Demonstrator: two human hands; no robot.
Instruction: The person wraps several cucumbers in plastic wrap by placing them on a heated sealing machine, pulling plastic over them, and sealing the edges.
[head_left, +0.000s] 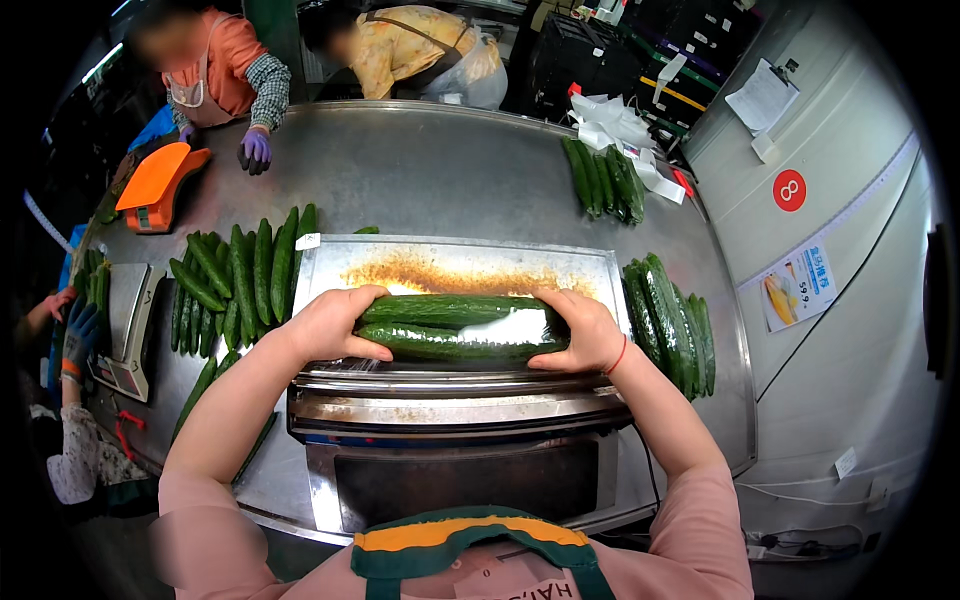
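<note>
In the head view, a pair of cucumbers (427, 330) with glossy clear film over them lies crosswise between my hands. My left hand (341, 322) grips their left end, thumb in front and fingers behind. The right hand (581, 330), with a thin red cord at the wrist, grips the other end. They are held over the front part of a metal film-wrapping machine (457, 409), by its roller edge. Behind them is the machine's flat plate (465, 262), stained brown. What touches the underside of the cucumbers is hidden.
Loose cucumbers (247, 277) are piled left of the machine; wrapped ones (664, 322) lie right, with more (604, 180) farther back. An orange scale (161, 187) and another scale (127, 315) stand left on the metal table (420, 165). Co-workers stand at the far side and left edge.
</note>
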